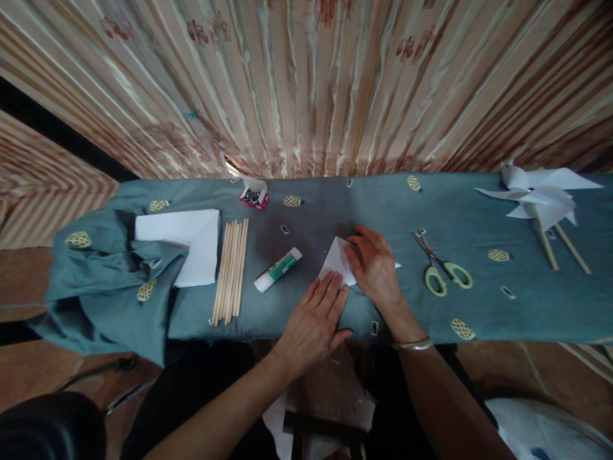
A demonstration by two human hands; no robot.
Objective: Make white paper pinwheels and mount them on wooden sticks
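Observation:
A small piece of white paper (334, 257) lies on the cloth-covered table in front of me, its top corner pointing away. My left hand (313, 322) rests flat with fingers stretched over its near left edge. On the right side of the paper, my right hand (376, 263) presses down with bent fingers; its fingertips are partly hidden. A white tip of paper shows past that hand's right side. To the left lies a glue stick (278, 269) with a green label, and to the right a pair of scissors (439, 265) with light green handles.
A bundle of wooden sticks (230, 271) and white paper sheets (204, 249) lie at left. Behind them stands an open red box (253, 193) of small metal pieces. White paper pinwheels (541, 191) on sticks lie far right. A striped curtain (306, 89) hangs along the table's far edge.

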